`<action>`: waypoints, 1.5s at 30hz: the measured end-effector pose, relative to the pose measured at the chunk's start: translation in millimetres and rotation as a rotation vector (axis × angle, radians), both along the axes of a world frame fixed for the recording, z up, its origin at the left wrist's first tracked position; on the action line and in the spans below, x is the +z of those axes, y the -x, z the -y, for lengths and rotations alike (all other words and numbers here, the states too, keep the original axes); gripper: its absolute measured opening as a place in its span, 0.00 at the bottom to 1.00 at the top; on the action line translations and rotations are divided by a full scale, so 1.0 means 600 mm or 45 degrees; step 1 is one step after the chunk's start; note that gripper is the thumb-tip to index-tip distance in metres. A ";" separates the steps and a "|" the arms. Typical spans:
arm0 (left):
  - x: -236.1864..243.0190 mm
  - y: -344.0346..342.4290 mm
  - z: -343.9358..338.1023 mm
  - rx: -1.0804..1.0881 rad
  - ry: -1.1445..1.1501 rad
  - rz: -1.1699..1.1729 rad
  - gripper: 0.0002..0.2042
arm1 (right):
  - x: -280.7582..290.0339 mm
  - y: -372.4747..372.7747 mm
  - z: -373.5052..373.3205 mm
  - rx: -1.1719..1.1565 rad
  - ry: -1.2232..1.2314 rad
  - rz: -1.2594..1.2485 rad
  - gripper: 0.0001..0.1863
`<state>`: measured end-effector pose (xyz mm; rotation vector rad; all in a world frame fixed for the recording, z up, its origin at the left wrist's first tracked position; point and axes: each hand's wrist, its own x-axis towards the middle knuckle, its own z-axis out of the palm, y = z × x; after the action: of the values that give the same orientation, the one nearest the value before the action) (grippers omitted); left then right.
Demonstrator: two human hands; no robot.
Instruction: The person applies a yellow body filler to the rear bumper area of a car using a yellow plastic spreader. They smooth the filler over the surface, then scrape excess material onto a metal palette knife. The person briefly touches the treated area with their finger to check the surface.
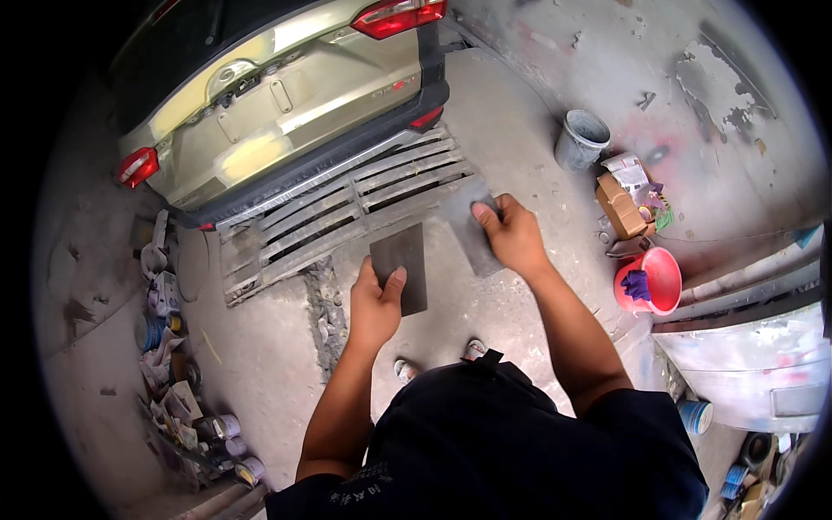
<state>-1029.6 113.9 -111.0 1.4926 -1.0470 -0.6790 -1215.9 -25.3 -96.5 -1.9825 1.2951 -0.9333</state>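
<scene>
My left hand (378, 303) pinches a thin, dark rectangular sheet (403, 260) that looks like sandpaper, thumb on its face. To its right, my right hand (513, 232) grips a lighter grey, dusty rectangular sheet (475, 243) of similar size, also with the thumb on top. The two sheets are held apart in front of my body, above the floor. Beyond them stands the rear of a beige car (321, 95), with pale yellow patches (253, 158) on its tailgate. Neither hand touches the car. The undersides of both sheets and most of my fingers are hidden.
A slatted floor grate (347, 221) lies below the car's bumper. At right stand a grey bucket (582, 140), a cardboard box (620, 206) and a pink bucket (652, 282) with a purple cloth. Cans and clutter (178, 403) line the left. A loose car panel (745, 364) rests at lower right.
</scene>
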 end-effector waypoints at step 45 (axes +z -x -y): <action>-0.071 -0.040 -0.002 -0.424 -0.424 -0.330 0.08 | -0.021 -0.022 -0.033 0.694 -0.202 -0.290 0.17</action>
<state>-1005.7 114.9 -153.5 1.4695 -1.0233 -1.2992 -1202.5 -5.5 -109.4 -2.1905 0.8290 -0.3426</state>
